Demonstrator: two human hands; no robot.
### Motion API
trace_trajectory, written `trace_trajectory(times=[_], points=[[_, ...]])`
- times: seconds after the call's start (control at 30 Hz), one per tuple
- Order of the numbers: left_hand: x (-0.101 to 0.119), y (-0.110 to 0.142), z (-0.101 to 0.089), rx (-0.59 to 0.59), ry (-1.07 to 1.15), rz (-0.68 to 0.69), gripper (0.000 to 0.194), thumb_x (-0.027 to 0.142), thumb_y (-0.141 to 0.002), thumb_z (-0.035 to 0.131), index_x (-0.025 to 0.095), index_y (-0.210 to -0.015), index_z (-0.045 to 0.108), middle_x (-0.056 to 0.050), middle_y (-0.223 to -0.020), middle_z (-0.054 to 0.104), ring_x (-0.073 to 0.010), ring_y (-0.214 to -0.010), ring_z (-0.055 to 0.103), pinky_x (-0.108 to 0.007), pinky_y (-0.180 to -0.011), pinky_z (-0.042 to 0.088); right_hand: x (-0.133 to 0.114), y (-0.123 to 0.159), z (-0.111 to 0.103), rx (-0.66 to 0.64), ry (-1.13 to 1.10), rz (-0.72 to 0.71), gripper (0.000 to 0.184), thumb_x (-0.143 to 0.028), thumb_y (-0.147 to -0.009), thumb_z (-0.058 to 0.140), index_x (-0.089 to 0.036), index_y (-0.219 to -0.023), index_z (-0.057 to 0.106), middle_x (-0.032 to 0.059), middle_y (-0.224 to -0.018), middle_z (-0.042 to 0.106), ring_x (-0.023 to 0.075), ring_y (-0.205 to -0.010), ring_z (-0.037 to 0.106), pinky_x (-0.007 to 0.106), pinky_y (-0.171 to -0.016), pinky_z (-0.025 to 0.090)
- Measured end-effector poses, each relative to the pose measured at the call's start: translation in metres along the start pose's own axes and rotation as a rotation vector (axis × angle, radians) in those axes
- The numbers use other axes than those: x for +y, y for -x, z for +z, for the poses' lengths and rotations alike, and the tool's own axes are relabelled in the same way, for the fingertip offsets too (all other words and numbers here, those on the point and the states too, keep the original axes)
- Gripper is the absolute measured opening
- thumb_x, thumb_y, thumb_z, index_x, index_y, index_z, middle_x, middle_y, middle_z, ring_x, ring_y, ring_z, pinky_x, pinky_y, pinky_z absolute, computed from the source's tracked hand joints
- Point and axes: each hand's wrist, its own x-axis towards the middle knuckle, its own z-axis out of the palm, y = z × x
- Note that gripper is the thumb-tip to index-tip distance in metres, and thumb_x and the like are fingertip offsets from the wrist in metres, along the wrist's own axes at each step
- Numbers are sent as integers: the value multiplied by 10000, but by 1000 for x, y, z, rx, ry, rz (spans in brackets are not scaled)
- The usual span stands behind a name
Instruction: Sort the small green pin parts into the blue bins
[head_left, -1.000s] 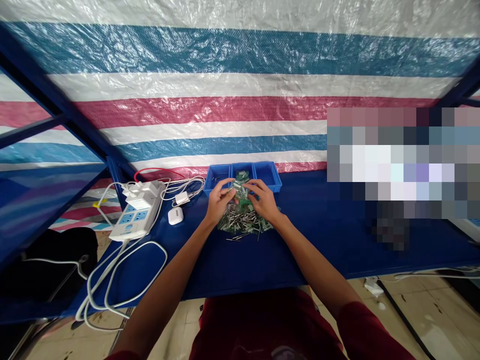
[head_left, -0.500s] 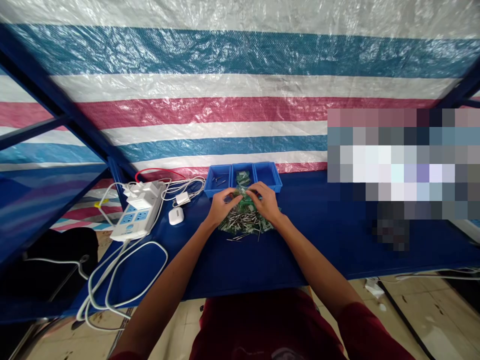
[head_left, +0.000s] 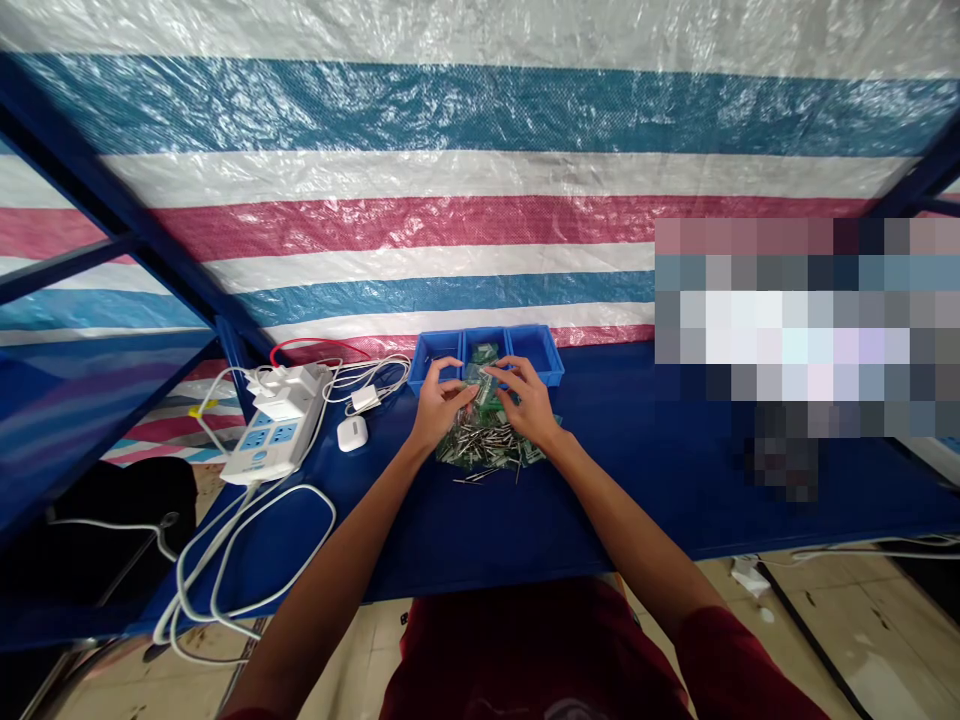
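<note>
My left hand [head_left: 439,405] is at the left edge of a small clear plastic bag [head_left: 481,378], its thumb tip against the bag and its index finger raised away. On the other side, my right hand [head_left: 529,403] has its fingertips at the bag's right edge. The bag is up in front of the blue bins, and its contents are hard to make out. Below both hands lies a heap of thin metal bits [head_left: 487,437], which look like drill bits, on greenish plastic bags. A few loose bits lie at the near edge of the heap.
Three joined blue bins [head_left: 535,350] stand behind the heap; greenish bags lie in the middle one. To the left are a white power strip [head_left: 274,435], a white earbud case [head_left: 352,432], a charger [head_left: 365,397] and looped cables. A striped sheet [head_left: 480,170] hangs behind the blue table [head_left: 487,545].
Both hands have spread their fingers wider around the bag. My left index finger has lifted, and more of the bag shows between the hands.
</note>
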Motion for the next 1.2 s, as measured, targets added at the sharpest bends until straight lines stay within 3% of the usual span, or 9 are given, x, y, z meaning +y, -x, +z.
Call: trace_trajectory(times=[0.13,0.27,0.37,0.5,0.63,0.83,0.93,1.03,1.2], points=[[2,1,1,-77,7,-4,376,488,-785,670,185,-983,567,36,-585,581,-121,-476,571,-244,-521,470,2,-1,1,0,16,-22,253,-206,-915,457,-240,-1081,644,107,-1154,551,190,-914,588,327,-731,531],[2,-1,-1,-27,-119,133,467,590,-858,513,148,-811,656,-62,-813,649,-166,-721,613,-280,-654,503,1,0,2,-5,-5,19,244,-333,-947,449,-197,-1002,644,98,-1000,635,191,-875,609,298,-732,522],[0,-2,-2,2,-202,214,444,577,-805,597,145,-728,662,-85,-919,647,-202,-865,608,-290,-736,502,0,0,3,6,-19,98,286,-400,-932,464,-184,-955,650,78,-878,671,183,-752,615,303,-711,511],[-1,0,0,-35,-112,91,337,470,-784,669,153,-893,642,-13,-712,630,-144,-626,604,-264,-616,501,-2,-1,2,29,-89,223,275,-426,-876,547,-197,-995,641,25,-739,653,157,-628,580,278,-632,483],[4,3,3,-22,-22,53,436,411,-766,710,186,-1100,541,54,-580,573,-120,-515,593,-222,-536,472,-4,-3,1,25,-237,317,310,-444,-832,614,-204,-1028,605,-27,-645,604,123,-512,517,248,-544,439],[8,2,5,-1,-39,74,318,461,-779,685,162,-844,599,31,-538,575,-106,-463,559,-212,-485,438,-8,-3,-3,-15,-242,279,262,-390,-917,480,-195,-940,653,-30,-545,534,130,-496,527,262,-575,453],[8,2,4,43,-9,52,335,481,-775,680,158,-846,628,24,-534,585,-110,-457,559,-221,-484,448,-7,-3,-5,-79,-190,134,275,-266,-909,431,-202,-1052,657,47,-854,638,154,-704,599,282,-667,493],[7,2,2,21,20,-30,366,514,-794,644,153,-850,631,27,-497,569,-96,-376,499,-208,-399,379,-4,-3,-5,-110,-69,49,268,-236,-871,475,-210,-1058,665,92,-1069,589,182,-876,584,301,-724,491],[4,3,-1,190,-143,-7,394,513,-893,497,156,-803,636,40,-451,508,-69,-337,406,-199,-377,307,-2,-8,-9,-119,-137,194,293,-407,-870,548,-170,-726,639,15,-686,516,131,-615,472,278,-604,407]])
